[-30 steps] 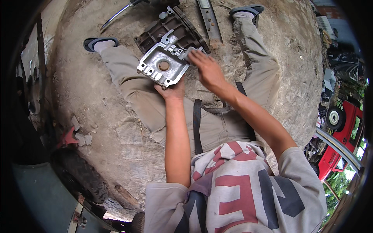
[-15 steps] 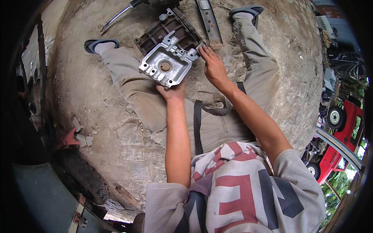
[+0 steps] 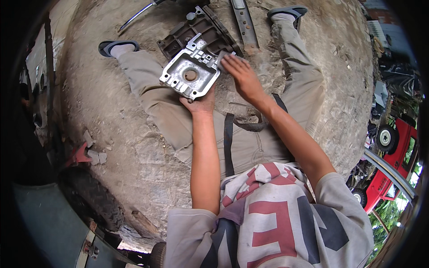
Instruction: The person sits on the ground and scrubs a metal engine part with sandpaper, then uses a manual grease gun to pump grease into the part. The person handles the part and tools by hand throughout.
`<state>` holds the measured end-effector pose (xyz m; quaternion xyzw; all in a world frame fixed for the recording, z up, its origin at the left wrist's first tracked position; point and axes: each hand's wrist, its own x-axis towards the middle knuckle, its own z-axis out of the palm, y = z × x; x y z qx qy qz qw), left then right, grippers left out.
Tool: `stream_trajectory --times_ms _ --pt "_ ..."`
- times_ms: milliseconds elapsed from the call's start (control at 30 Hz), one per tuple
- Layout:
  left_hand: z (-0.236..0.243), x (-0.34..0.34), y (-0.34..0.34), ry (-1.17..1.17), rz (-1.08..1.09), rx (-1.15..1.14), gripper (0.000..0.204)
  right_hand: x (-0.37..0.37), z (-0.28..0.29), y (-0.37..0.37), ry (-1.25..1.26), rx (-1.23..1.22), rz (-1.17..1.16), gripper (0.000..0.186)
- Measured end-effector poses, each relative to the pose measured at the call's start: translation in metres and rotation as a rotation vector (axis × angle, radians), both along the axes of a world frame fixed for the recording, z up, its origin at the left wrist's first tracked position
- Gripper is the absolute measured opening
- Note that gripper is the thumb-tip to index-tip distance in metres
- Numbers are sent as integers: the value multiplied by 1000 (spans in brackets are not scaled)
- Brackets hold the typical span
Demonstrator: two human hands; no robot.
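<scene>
A cast aluminium housing (image 3: 202,85), square and open with a round centre hole, lies tilted in front of a dark brown metal casing (image 3: 210,29). My left hand (image 3: 197,102) grips the housing's lower edge from beneath, its fingers mostly hidden behind it. My right hand (image 3: 245,78) presses a small grey pad (image 3: 224,56) against the housing's upper right part, fingers together over it; the pad is mostly covered and its material is unclear.
My legs spread around the work on the dusty concrete floor (image 3: 103,111). Above lie a rod tool (image 3: 134,18) and a metal bar (image 3: 242,24). A red jack stand (image 3: 80,154), a tyre (image 3: 96,203) and a panel are left; a red vehicle (image 3: 389,165) stands right.
My right hand moved right and up along the housing half a second ago and is now back slightly left with the pad. The housing has shifted slightly; my left hand still grips it.
</scene>
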<state>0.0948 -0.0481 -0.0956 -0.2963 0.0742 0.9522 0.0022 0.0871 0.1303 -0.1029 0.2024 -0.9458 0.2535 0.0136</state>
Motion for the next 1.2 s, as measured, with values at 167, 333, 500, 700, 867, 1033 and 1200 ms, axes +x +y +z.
stream_trajectory --times_ms 167,333,500,700,867,1033,1200 --pt "1 -1 0 -1 -15 -27 64 -12 7 -2 -119 44 -204 66" --pt "-15 11 -5 -208 -52 -62 68 44 71 -65 -177 -79 221 62" --pt "-33 15 -9 9 -24 -30 64 31 48 -41 -114 -21 184 67" --pt "4 -2 3 -14 -31 -51 64 -3 6 -5 -90 65 -180 68" --pt "-19 9 0 -269 -13 21 68 32 66 -56 -190 -46 173 66" --pt "-35 17 0 -326 2 -211 77 46 68 -61 -192 -125 258 66" --pt "-14 1 -3 100 -6 167 66 -5 0 -4 3 21 -49 69"
